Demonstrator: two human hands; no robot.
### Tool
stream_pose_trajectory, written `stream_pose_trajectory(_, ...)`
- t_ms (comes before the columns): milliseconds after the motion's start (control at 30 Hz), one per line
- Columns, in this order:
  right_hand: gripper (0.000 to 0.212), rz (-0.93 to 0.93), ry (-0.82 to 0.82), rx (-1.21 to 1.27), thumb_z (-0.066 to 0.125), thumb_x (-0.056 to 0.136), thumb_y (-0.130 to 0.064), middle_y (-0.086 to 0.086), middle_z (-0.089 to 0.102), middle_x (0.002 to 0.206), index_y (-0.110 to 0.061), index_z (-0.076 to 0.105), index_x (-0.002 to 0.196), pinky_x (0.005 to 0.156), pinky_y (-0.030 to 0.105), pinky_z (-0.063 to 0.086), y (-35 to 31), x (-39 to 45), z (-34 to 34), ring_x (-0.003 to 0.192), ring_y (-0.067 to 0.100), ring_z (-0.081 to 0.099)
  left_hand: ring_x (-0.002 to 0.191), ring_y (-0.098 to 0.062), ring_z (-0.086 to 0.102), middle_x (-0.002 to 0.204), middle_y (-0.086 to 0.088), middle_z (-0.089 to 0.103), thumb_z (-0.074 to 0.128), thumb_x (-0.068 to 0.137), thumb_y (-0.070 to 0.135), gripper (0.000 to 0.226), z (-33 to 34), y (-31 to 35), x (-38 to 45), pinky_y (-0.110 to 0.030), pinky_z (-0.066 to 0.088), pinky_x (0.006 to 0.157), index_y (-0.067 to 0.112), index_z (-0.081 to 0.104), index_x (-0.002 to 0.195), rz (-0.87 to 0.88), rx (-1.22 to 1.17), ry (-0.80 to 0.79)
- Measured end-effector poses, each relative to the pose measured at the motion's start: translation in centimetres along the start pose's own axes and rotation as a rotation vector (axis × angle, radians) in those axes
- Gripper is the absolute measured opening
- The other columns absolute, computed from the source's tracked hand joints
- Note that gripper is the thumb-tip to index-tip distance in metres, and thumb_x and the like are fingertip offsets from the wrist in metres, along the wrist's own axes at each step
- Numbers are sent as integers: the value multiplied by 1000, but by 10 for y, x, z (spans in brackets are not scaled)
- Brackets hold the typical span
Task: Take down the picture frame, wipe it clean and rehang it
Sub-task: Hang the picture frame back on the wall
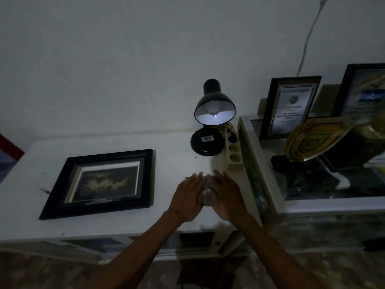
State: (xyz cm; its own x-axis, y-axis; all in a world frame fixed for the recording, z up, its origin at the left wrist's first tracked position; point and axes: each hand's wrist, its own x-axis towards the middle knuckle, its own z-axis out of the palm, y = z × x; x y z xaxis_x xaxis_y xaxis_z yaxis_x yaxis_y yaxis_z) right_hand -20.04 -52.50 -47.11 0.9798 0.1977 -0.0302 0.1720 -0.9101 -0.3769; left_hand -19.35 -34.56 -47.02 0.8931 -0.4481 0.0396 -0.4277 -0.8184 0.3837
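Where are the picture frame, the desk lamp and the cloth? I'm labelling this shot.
picture frame (102, 183), head view, on its dark artwork.
desk lamp (214, 99), head view, on its black shade.
cloth (209, 198), head view, grey patch between the hands.

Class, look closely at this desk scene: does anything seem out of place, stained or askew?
Yes. The picture frame lies flat on the white table rather than hanging, set slightly askew to the table's edge. A small red smear marks the tabletop just left of it.

The picture frame (100, 183) lies flat on the white bench (177, 163); beside it, the left hand (187, 197) and right hand (227, 197) press flat on a grey cloth (208, 190).
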Motion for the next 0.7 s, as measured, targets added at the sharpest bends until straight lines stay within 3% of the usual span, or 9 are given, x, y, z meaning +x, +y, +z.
stream_pose_trajectory(100,55,-19,-46,-13,19,105,-49,-7,1,166,-34,16,157,122,48,0,11,-9,13,153,22,-4,151,-10,-9,163,9,-11,16,107,41,56,13,-8,-9,-45,2,123,23,-2,157,-53,133,-70)
stream_pose_trajectory(333,56,-36,-32,-9,20,103,-52,-9,6,166,-32,24,155,122,52,3,12,-1,6,153,25,5,150,-14,-13,164,4,-12,18,107,42,60,4,-12,-14,-47,2,122,18,-3,157,-70,158,-98)
stream_pose_trajectory(500,53,-34,17,94,27,104,-48,-10,12,165,-31,28,154,121,49,9,-30,23,-5,153,21,6,152,-12,-5,165,4,2,33,106,34,58,-35,-34,-47,-32,-2,123,21,10,158,-85,-89,142)
stream_pose_trajectory(600,50,-73,30,328,43,103,-39,-1,28,161,-23,39,150,119,28,22,-73,42,-3,147,17,26,150,-15,15,162,-3,22,46,103,28,53,-74,-68,-72,-32,15,122,16,32,153,-209,-150,327)
stream_pose_trajectory(667,48,-51,9,532,53,101,-30,4,39,153,-20,45,146,103,3,26,-105,55,2,134,10,41,144,-21,30,155,-10,35,48,100,28,48,-102,-97,-89,-34,26,118,10,44,145,-317,-212,420)
stream_pose_trajectory(700,47,-29,-11,589,55,100,-29,4,42,151,-20,46,145,97,1,25,-120,63,6,130,9,45,140,-23,35,151,-13,39,48,98,27,47,-116,-114,-97,-35,29,116,7,49,141,-364,-234,461)
